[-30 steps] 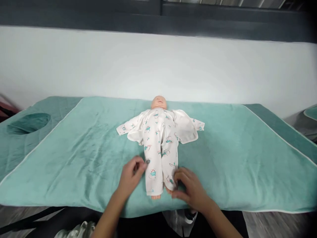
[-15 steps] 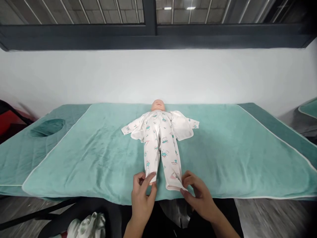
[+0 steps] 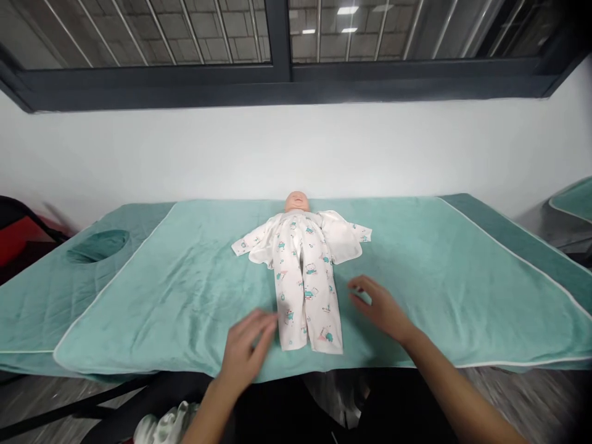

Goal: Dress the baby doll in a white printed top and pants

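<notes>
A baby doll (image 3: 296, 202) lies on its back, its head toward the wall. White printed baby trousers (image 3: 311, 290) cover its legs, both legs of the garment straight and side by side, with no feet showing at the cuffs. A white baby top (image 3: 340, 237) is spread out beneath, sleeves stretched to both sides. My left hand (image 3: 247, 348), somewhat blurred, is open beside the left trouser leg, fingertips close to its edge; whether they touch I cannot tell. To the right of the trousers, my right hand (image 3: 382, 308) is open and apart from the cloth, fingers slightly curved.
Green plush covers (image 3: 185, 296) lie over the long bed, which has a round hole (image 3: 98, 245) at its left end. Behind stand a white wall (image 3: 296, 148) and a barred window. At lower left, crumpled pale cloth (image 3: 169, 425) lies near a dark chair.
Both hands have let go of the trouser cuffs. My left hand moved left, my right hand up and right. The trouser legs now lie flatter, and the right cuff has dropped straight.
</notes>
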A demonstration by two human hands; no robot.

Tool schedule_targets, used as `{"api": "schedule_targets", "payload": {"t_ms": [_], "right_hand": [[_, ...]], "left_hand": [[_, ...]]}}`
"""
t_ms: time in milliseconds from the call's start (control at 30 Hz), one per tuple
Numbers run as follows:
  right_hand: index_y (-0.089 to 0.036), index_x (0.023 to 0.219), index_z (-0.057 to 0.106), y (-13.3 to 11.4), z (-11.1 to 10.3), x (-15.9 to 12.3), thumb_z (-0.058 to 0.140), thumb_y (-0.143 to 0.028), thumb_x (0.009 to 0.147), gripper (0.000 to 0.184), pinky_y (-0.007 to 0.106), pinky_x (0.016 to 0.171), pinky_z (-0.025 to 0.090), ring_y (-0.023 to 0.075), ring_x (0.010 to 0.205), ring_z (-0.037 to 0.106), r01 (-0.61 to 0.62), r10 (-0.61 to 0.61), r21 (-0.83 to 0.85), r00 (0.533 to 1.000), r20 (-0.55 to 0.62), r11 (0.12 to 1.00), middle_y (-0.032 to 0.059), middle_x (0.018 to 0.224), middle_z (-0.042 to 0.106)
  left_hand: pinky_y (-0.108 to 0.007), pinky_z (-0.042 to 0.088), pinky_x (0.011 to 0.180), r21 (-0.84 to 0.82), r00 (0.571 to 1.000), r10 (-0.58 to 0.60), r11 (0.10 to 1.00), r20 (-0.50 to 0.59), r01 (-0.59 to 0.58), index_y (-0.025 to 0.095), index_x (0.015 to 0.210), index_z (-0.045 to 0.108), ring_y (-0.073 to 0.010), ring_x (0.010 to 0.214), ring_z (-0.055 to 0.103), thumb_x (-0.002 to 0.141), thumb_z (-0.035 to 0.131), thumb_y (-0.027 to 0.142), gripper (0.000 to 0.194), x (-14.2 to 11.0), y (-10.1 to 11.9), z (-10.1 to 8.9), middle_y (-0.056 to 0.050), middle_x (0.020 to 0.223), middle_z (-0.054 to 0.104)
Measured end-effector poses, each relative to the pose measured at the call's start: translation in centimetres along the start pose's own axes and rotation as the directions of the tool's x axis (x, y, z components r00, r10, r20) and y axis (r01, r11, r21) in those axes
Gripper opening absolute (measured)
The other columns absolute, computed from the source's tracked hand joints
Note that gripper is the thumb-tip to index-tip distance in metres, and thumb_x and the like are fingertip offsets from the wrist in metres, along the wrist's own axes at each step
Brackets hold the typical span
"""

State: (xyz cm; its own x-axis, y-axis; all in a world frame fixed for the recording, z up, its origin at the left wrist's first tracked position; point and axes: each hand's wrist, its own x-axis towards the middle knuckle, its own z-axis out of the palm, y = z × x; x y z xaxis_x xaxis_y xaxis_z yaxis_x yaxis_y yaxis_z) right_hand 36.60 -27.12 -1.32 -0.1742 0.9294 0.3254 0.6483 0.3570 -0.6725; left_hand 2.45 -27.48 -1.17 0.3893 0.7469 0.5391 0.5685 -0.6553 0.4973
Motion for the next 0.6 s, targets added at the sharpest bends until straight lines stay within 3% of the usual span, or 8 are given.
{"api": "schedule_targets", "payload": {"t_ms": [67, 133, 233, 300, 400, 500, 600], "right_hand": [[-0.022, 0.126, 0.055, 1.6, 0.8, 3.3, 0.052, -0.018, 0.089, 0.037, 0.044, 0.1, 0.047, 0.0251, 0.121, 0.054, 0.036, -0.048, -0.164, 0.997, -0.067, 0.986, 0.01, 0.129, 0.058], [-0.019, 0.135, 0.052, 2.8, 2.2, 6.7, 0.053, -0.016, 0.087, 0.048, 0.046, 0.108, 0.041, 0.0273, 0.132, 0.045, 0.082, -0.093, -0.282, 0.995, -0.025, 0.956, 0.0127, 0.14, 0.052], [-0.014, 0.137, 0.051, 3.6, 4.7, 10.4, 0.053, -0.016, 0.089, 0.048, 0.045, 0.112, 0.035, 0.0288, 0.135, 0.04, 0.098, -0.096, -0.408, 0.995, 0.026, 0.908, 0.0161, 0.143, 0.049], [-0.011, 0.135, 0.053, 3.8, 6.1, 11.6, 0.047, -0.015, 0.093, 0.043, 0.044, 0.111, 0.034, 0.0277, 0.133, 0.043, 0.073, -0.079, -0.447, 0.997, 0.006, 0.891, 0.018, 0.14, 0.052], [-0.011, 0.128, 0.059, 4.2, 7.3, 12.0, 0.047, -0.018, 0.094, 0.037, 0.042, 0.109, 0.037, 0.0269, 0.126, 0.048, 0.067, -0.085, -0.448, 0.996, -0.02, 0.892, 0.0171, 0.13, 0.059], [-0.012, 0.13, 0.06, 4.7, 7.6, 11.9, 0.052, -0.024, 0.093, 0.04, 0.042, 0.111, 0.036, 0.0274, 0.126, 0.049, 0.195, -0.201, -0.415, 0.979, 0.028, 0.889, 0.0158, 0.13, 0.06], [-0.014, 0.133, 0.06, 4.9, 7.6, 12.1, 0.053, -0.027, 0.092, 0.043, 0.045, 0.117, 0.029, 0.028, 0.131, 0.047, 0.274, -0.267, -0.39, 0.961, 0.074, 0.879, 0.015, 0.133, 0.06]], "left_hand": [[-0.038, 0.052, 0.082, 0.215, 0.996, -0.088, 0.972, -0.034, 0.094, 0.022, 0.112, 0.068, -0.0238, 0.094, 0.064, 0.093, 0.049, 0.02, 0.027, 3.5, -2.8, 0.5, -0.009, 0.099, 0.07], [-0.047, 0.048, 0.089, 0.451, 0.985, -0.171, 0.88, 0.009, 0.148, 0.017, 0.122, 0.063, -0.0328, 0.112, 0.057, 0.089, 0.054, 0.022, 0.035, 6.9, -5.1, 2.0, -0.016, 0.119, 0.065], [-0.054, 0.04, 0.099, 0.56, 0.985, -0.148, 0.825, 0.091, 0.072, 0.014, 0.124, 0.061, -0.0372, 0.132, 0.043, 0.089, 0.048, 0.014, 0.037, 10.5, -7.0, 4.5, -0.019, 0.133, 0.058], [-0.053, 0.037, 0.103, 0.546, 0.992, -0.093, 0.837, 0.085, 0.032, 0.013, 0.123, 0.062, -0.0351, 0.132, 0.043, 0.09, 0.043, 0.011, 0.038, 11.6, -7.4, 5.8, -0.019, 0.131, 0.06], [-0.049, 0.04, 0.1, 0.451, 0.999, -0.039, 0.892, 0.03, 0.021, 0.014, 0.11, 0.067, -0.0323, 0.118, 0.054, 0.089, 0.047, 0.015, 0.029, 11.7, -8.1, 6.8, -0.017, 0.117, 0.067], [-0.046, 0.042, 0.099, 0.317, 1.0, 0.005, 0.948, -0.005, -0.003, 0.017, 0.098, 0.07, -0.0301, 0.11, 0.059, 0.088, 0.051, 0.018, 0.021, 11.1, -9.0, 7.0, -0.013, 0.107, 0.07], [-0.044, 0.044, 0.1, 0.252, 1.0, 0.01, 0.968, -0.009, -0.008, 0.017, 0.1, 0.069, -0.0286, 0.112, 0.06, 0.09, 0.05, 0.02, 0.022, 10.8, -9.6, 7.1, -0.012, 0.108, 0.07]]}}
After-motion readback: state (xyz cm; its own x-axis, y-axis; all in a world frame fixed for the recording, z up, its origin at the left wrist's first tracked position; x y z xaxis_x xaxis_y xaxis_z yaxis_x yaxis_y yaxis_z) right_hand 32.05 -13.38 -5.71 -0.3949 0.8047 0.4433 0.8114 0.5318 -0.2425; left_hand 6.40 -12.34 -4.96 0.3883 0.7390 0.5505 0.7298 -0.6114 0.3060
